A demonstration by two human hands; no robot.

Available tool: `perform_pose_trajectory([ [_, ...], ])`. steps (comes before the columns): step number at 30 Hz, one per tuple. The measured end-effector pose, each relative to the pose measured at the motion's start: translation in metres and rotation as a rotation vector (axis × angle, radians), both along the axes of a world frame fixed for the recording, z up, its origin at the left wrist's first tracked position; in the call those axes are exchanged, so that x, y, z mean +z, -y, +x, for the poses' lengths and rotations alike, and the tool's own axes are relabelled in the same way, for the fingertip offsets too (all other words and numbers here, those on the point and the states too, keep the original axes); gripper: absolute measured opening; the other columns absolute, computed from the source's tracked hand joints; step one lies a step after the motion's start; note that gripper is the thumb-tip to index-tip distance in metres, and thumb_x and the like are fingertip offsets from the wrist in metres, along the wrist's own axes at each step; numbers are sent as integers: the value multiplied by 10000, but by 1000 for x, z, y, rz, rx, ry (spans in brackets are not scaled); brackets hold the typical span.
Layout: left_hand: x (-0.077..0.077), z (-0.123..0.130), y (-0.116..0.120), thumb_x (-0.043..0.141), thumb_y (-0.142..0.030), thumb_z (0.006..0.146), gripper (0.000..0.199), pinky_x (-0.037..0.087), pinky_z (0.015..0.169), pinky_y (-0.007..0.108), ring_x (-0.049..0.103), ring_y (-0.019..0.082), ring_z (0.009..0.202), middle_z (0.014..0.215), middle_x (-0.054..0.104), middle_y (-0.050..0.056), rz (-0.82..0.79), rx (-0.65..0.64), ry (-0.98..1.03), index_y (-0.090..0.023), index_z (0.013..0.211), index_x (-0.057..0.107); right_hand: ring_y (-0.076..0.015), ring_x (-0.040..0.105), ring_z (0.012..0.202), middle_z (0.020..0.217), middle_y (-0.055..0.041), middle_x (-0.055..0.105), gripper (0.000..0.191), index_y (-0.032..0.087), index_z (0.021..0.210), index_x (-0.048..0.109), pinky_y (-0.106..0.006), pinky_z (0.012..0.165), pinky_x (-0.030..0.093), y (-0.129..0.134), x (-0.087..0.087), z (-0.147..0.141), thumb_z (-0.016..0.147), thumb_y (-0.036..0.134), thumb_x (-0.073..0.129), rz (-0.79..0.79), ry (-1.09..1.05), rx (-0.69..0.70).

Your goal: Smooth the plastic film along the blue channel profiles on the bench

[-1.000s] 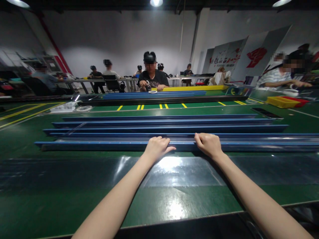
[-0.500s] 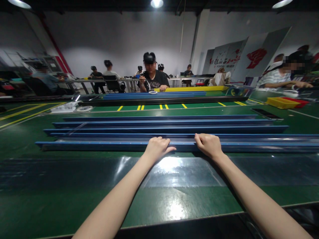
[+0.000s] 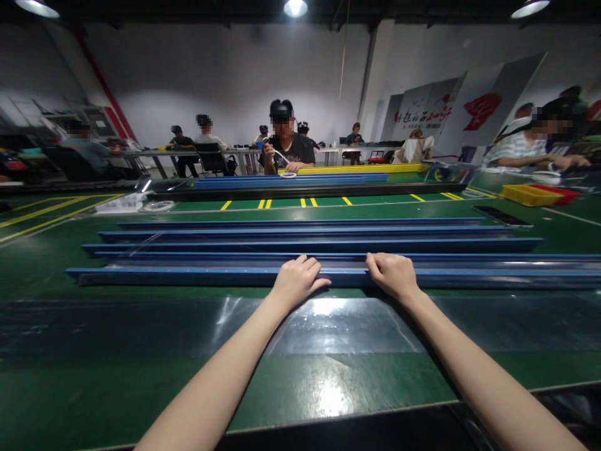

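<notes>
A long blue channel (image 3: 188, 274) with raised edges lies across the table, a clear strip showing in its trough. My left hand (image 3: 297, 279) rests over the channel at the middle, fingers bent across it and thumb stretched along the near edge. To its right, my right hand (image 3: 392, 272) is closed in a fist on the same channel. The undersides of both hands are hidden, so the fingertips do not show. A short stretch of channel lies bare between the hands. Nearer to me, a clear plastic sheet (image 3: 141, 326) lies flat under my forearms.
More blue channels (image 3: 319, 244) lie parallel just beyond. A dark phone (image 3: 502, 215) and a yellow tray (image 3: 530, 195) are at the right. Across the green table (image 3: 117, 401), a person (image 3: 300, 150) handles a white cord near a yellow bar (image 3: 366, 168).
My left hand's fingers have shifted slightly; my right hand stays in place. The person opposite has moved a hand left along the yellow bar.
</notes>
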State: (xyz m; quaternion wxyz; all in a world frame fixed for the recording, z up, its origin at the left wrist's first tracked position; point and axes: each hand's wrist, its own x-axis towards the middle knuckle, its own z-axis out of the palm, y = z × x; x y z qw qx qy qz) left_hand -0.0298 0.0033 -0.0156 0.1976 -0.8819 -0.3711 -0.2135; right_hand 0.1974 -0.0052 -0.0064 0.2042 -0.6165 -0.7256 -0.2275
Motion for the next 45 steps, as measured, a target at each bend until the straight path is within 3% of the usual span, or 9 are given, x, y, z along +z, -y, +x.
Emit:
perform_pose_trajectory([
  [22, 1, 0, 2, 450, -519, 766, 365, 350, 572, 249, 499, 157, 724, 755, 541, 29, 74, 14, 8, -158, 741, 491, -86, 461, 405, 476, -48, 593, 469, 148, 437, 562, -229, 434, 159, -3, -4, 0, 804, 298, 311, 148, -4, 32],
  [45, 4, -1, 2, 393, -535, 792, 391, 346, 560, 245, 496, 155, 709, 750, 530, 37, 45, 21, 32, -164, 715, 487, -98, 486, 437, 518, -57, 609, 474, 148, 478, 594, -241, 448, 174, -1, -1, -2, 810, 311, 297, 71, -10, 9],
])
